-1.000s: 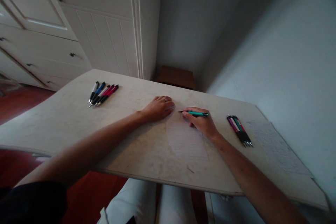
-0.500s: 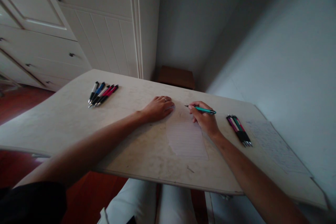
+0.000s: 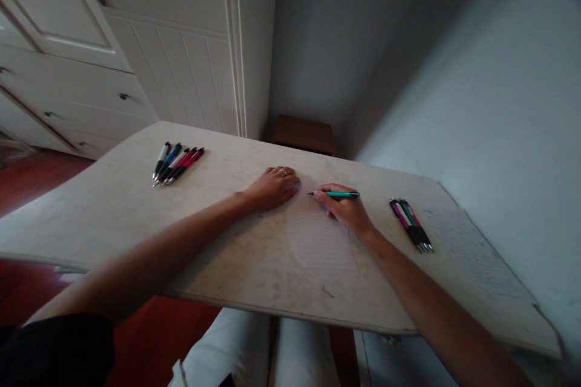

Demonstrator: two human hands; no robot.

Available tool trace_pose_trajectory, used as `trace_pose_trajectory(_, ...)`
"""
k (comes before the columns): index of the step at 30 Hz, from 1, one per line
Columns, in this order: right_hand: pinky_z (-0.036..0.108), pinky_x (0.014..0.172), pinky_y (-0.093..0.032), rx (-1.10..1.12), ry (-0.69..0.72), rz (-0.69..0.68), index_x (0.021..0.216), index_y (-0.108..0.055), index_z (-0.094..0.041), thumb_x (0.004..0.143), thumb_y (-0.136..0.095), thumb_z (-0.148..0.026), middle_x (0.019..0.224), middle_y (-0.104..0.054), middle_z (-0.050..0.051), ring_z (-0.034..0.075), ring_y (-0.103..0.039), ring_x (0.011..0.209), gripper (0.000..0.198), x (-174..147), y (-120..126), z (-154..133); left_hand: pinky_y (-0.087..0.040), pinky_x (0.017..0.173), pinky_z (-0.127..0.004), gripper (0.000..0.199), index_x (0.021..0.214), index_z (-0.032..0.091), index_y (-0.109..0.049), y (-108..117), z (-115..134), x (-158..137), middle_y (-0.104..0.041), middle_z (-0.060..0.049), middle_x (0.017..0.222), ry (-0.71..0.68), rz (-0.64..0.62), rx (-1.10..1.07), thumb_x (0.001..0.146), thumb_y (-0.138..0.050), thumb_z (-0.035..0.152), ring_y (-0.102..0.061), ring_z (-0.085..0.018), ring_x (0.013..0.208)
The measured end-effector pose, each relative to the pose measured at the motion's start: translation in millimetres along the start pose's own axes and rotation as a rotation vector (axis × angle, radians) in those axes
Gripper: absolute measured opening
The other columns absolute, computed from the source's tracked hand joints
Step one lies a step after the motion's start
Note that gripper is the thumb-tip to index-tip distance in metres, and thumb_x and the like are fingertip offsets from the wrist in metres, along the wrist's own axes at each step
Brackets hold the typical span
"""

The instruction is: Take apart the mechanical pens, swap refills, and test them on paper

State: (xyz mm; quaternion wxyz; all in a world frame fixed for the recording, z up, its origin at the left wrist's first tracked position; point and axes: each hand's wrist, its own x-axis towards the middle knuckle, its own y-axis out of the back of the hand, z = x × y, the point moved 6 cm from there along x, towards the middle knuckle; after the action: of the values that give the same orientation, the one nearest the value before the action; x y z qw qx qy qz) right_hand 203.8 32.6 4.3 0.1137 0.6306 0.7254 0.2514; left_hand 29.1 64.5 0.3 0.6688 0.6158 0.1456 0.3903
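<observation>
My right hand (image 3: 344, 205) pinches a teal pen (image 3: 341, 195) whose dark tip points left, close over the upper part of a lined sheet of paper (image 3: 322, 246). Faint marks show near the tip; whether it touches the paper I cannot tell. My left hand (image 3: 275, 186), a ring on one finger, lies flat on the sheet's upper left corner and the table, fingers stretched out.
Several pens (image 3: 178, 164) in white, blue and red lie at the table's left. Another row of pens (image 3: 411, 225) lies at the right, beside a sheet covered in writing (image 3: 476, 251). A wall (image 3: 508, 103) borders the table (image 3: 227, 260); a white cabinet (image 3: 181, 72) stands behind.
My right hand has moved left and slightly nearer to me with the teal pen, whose barrel now lies more level. My left hand stays in place.
</observation>
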Motion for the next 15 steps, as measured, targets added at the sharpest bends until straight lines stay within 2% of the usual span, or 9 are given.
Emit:
trace_pose_trajectory(8, 0.023, 0.044, -0.043, 0.008, 0.009, 0.025, 0.091, -0.072, -0.017, 0.083, -0.063, -0.048, 0.069, -0.067, 0.002, 0.01, -0.054, 0.045, 0.033, 0.7, -1.1, 0.2, -0.042, 0.101, -0.043, 0.036, 0.12, 0.019, -0.062, -1.0, -1.0, 0.1, -0.06, -0.012, 0.126, -0.007, 0.008, -0.006, 0.098, -0.039, 0.036, -0.055, -0.026, 0.118)
trace_pose_trajectory(15, 0.024, 0.045, -0.043, -0.04, -0.016, 0.086, 0.09, -0.071, -0.017, 0.082, -0.061, -0.044, 0.059, -0.063, 0.0, 0.012, -0.055, 0.045, 0.03, 1.1, 4.3, 0.4, -0.042, 0.1, -0.043, 0.034, 0.119, 0.02, -0.063, -0.1, -1.1, 0.1, -0.061, -0.012, 0.125, 0.001, 0.007, -0.005, 0.098, -0.041, 0.036, -0.056, -0.026, 0.117)
